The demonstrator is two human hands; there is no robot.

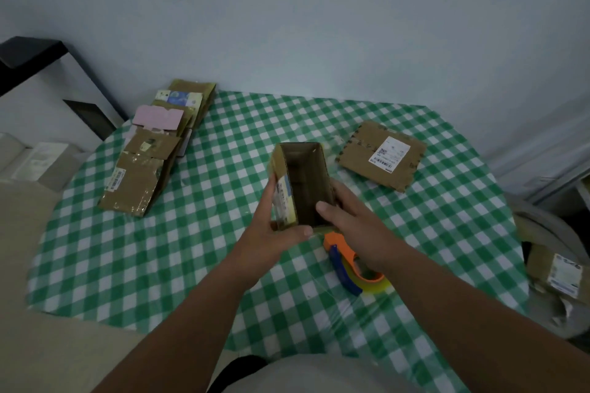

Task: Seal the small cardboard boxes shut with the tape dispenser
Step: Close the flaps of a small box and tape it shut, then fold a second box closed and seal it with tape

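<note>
- Small open cardboard box (303,183), standing between both hands above the checked tablecloth (191,249).
- Left hand (274,226) gripping its labelled side; right hand (354,220) clasping the opposite wall, thumb over the rim.
- Tape dispenser (348,265) lying just under the right wrist.
- Flattened box (381,155) resting beyond the right hand; stacked flat cartons (153,150) lying well left of the left hand.

A small brown cardboard box (301,183) stands open-topped over the middle of the table, its dark hollow inside showing and a printed label on its left wall. Just beside its near end lies an orange-and-blue plastic tape dispenser (346,260) on its side, loaded with a roll of clear yellowish tape. A flattened brown cardboard box with a white shipping label (381,155) lies further right.
</note>
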